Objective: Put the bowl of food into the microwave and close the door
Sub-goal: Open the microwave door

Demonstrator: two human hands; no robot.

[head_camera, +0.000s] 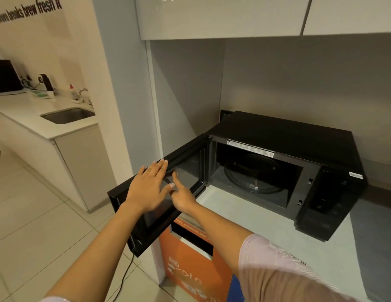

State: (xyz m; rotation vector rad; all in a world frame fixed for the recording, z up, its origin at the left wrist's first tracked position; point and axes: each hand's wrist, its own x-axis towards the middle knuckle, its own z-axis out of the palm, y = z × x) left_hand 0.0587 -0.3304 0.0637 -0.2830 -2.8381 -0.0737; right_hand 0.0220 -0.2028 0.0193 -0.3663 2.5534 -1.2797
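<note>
A black microwave [286, 136] stands on a pale counter in a wall niche. Its door [190, 162] is swung wide open to the left. Inside, the glass turntable [253, 177] lies bare; no bowl of food is in view. My left hand [146, 188] rests flat, fingers spread, on the inner face of the door near its top edge. My right hand [181, 195] is just right of it, fingers extended against the door's window, and it holds nothing.
An orange bin [190, 264] stands below the counter edge [234, 216] under the door. White wall cabinets [223, 16] hang above. At the left runs another counter with a sink [68, 115], tap and small appliances. A black cable trails on the tiled floor.
</note>
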